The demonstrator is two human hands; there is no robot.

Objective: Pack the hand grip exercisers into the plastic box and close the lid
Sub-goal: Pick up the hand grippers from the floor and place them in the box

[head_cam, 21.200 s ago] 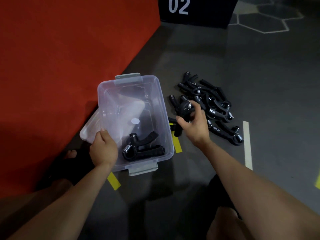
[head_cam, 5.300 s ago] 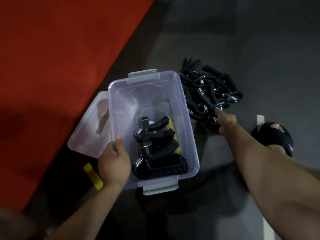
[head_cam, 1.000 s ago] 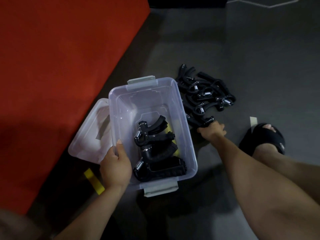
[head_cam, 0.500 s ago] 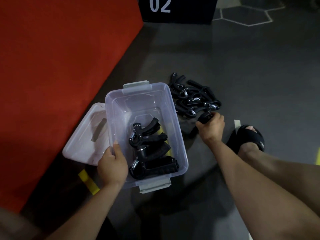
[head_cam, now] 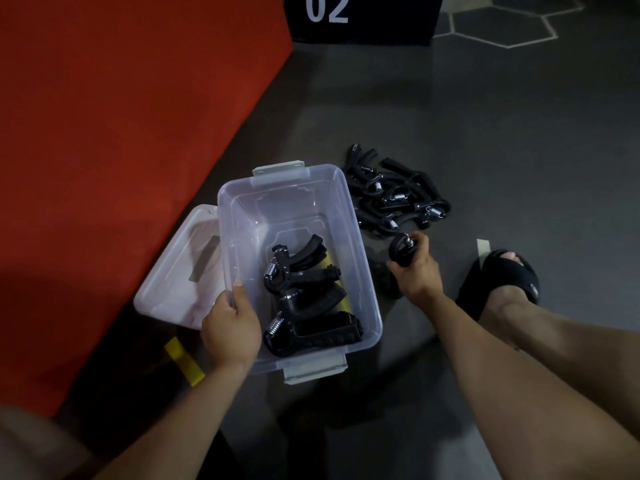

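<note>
A clear plastic box (head_cam: pixel 294 188) with grey latches stands open on the dark floor. Several black hand grip exercisers (head_cam: pixel 304 299) lie inside it. My left hand (head_cam: pixel 230 329) grips the box's near left rim. My right hand (head_cam: pixel 417 268) holds one black exerciser (head_cam: pixel 400 249) just right of the box, lifted off the floor. A pile of several more exercisers (head_cam: pixel 394 199) lies on the floor beyond my right hand. The translucent lid (head_cam: pixel 180 271) lies flat to the left of the box.
A red mat (head_cam: pixel 104 150) borders the floor on the left. A black block marked 02 (head_cam: pixel 360 15) stands at the back. My foot in a black sandal (head_cam: pixel 502 282) rests to the right. Yellow tape (head_cam: pixel 183 360) and white tape (head_cam: pixel 483 245) mark the floor.
My right hand has taken one exerciser from the pile's near edge and drawn it back toward the box. My left hand stays on the rim.
</note>
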